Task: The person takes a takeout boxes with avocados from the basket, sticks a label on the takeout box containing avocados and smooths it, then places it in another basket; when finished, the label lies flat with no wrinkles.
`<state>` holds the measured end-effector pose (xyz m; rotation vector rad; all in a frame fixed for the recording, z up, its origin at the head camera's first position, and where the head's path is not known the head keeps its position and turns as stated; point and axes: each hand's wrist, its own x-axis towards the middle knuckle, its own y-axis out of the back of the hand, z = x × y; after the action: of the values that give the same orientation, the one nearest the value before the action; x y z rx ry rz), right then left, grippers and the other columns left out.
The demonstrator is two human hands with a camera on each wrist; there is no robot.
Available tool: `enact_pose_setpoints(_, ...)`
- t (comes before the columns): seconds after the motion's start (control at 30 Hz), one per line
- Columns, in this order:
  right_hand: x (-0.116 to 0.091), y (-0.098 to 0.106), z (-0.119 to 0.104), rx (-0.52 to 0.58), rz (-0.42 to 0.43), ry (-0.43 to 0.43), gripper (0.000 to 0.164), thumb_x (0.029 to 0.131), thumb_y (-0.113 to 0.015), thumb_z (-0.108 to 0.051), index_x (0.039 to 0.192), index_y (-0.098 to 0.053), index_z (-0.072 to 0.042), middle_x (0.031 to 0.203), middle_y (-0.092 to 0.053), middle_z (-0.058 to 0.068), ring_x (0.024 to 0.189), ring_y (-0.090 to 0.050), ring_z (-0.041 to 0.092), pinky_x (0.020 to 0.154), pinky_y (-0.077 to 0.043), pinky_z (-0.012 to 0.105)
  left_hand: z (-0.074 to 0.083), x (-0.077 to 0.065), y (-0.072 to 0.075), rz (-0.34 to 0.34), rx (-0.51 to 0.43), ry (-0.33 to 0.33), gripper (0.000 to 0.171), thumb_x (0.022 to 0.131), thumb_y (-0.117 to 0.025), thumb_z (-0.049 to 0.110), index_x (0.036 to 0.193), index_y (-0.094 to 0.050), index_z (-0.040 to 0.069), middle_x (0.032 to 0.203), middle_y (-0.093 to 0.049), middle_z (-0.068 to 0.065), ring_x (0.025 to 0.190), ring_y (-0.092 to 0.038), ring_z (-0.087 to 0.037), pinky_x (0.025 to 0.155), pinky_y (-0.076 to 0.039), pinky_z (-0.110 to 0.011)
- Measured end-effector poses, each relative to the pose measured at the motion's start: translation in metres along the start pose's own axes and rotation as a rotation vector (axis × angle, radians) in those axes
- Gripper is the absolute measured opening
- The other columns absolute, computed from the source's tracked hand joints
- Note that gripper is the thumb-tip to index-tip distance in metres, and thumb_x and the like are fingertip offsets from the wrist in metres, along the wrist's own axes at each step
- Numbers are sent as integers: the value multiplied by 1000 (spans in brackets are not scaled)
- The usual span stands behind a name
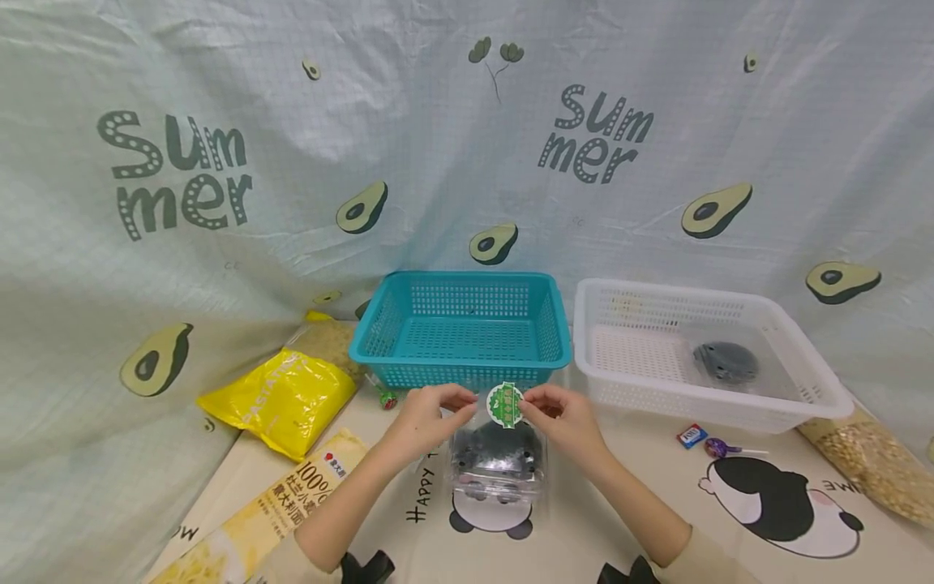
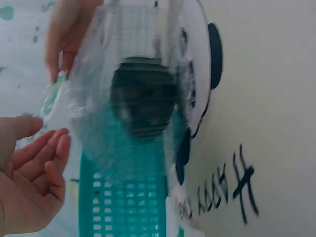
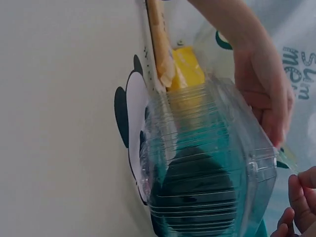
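Observation:
A clear plastic clamshell box [image 1: 499, 478] with a dark round item [image 1: 502, 446] inside sits on the table in front of me, over the printed panda. My right hand [image 1: 563, 418] pinches the edge of a round green-and-white sticker [image 1: 504, 405] at the box's far edge. On the sticker's other side is my left hand [image 1: 432, 418], its thumb and forefinger apart and close to the sticker's edge. In the left wrist view, the left hand [image 2: 34, 173] has loosely bent fingers with a gap to the thumb. The right wrist view shows the right fingertips [image 3: 296, 185] together at the sticker.
Behind the box stands a teal basket [image 1: 460, 375]. To its right a white basket [image 1: 700, 397] holds another clear box with a dark item [image 1: 727, 362]. Yellow pasta bags [image 1: 292, 397] lie left. A small wrapped candy [image 1: 691, 436], lollipops [image 1: 718, 448] and a grain bag [image 1: 876, 454] lie right.

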<state>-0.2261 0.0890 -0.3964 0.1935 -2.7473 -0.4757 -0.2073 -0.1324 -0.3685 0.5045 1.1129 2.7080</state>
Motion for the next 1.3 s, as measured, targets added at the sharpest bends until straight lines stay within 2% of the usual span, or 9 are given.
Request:
enact_pose_setpoints(0.2, 0, -7, 0, -93, 10, 73, 8, 77, -68, -19, 79, -66, -12, 67, -60, -3, 59, -46, 9, 52, -39, 19, 3, 13, -18, 82, -21, -38, 10, 83, -62, 25, 84, -67, 17, 76, -66, 6, 70, -59, -6, 51, -46, -18)
enact_pose_setpoints(0.33, 1, -11, 3, -234, 25, 158, 7, 77, -69, -18, 71, -65, -18, 62, -53, -12, 62, -41, 11, 55, -35, 20, -2, 13, -22, 46, -14, 0, 10, 82, -62, 25, 84, -68, 16, 73, -65, 7, 65, -57, -4, 50, -45, -18)
enact_pose_setpoints(0.47, 2, -14, 8, -315, 32, 223, 14, 74, -71, -17, 64, -61, -20, 59, -46, -14, 63, -40, 14, 56, -32, 21, -2, 13, -24, 19, 74, 16, 11, 82, -62, 26, 85, -68, 17, 72, -63, 9, 64, -55, -2, 53, -44, -17)
enact_pose_setpoints(0.7, 5, -17, 15, -377, 42, 184, 14, 71, -73, -20, 64, -61, -21, 61, -45, -13, 65, -41, 16, 56, -30, 23, 1, 13, -28, 92, 265, -29, 6, 79, -64, 28, 77, -68, 24, 67, -61, 16, 62, -52, 0, 69, -36, -28)
enact_pose_setpoints(0.77, 5, -18, 16, -388, 50, 176, 14, 70, -74, -21, 63, -62, -21, 61, -46, -12, 66, -41, 16, 56, -30, 23, 1, 14, -28, 100, 294, -40, 6, 79, -65, 28, 76, -68, 25, 67, -61, 17, 62, -51, -1, 68, -31, -29)
enact_pose_setpoints(1.0, 8, -19, 20, -402, 45, 154, 13, 69, -75, -23, 66, -63, -20, 63, -46, -9, 68, -42, 18, 56, -30, 24, 0, 13, -33, 147, 407, -46, 5, 75, -68, 31, 74, -70, 26, 66, -61, 17, 65, -48, -7, 62, -28, -26)
enact_pose_setpoints(1.1, 8, -18, 21, -403, 52, 165, 14, 68, -76, -23, 72, -63, -18, 66, -47, -6, 68, -41, 17, 56, -31, 24, -1, 12, -35, 196, 479, -87, 11, 72, -70, 33, 78, -69, 25, 73, -63, 13, 68, -51, -10, 61, -30, -27)
enact_pose_setpoints(1.17, 8, -17, 22, -405, 57, 219, 14, 69, -74, -21, 76, -63, -16, 71, -51, -4, 72, -43, 15, 57, -34, 24, -1, 11, -35, 220, 504, -148, 15, 71, -70, 34, 82, -69, 24, 82, -64, 10, 75, -53, -12, 63, -34, -28)
enact_pose_setpoints(1.3, 8, -13, 22, -430, 27, 459, 10, 74, -69, -15, 83, -67, -13, 86, -60, -1, 83, -48, 14, 68, -42, 30, -5, 6, -34, 179, 508, -316, 21, 74, -67, 38, 91, -68, 26, 103, -62, 6, 97, -52, -15, 73, -40, -33)
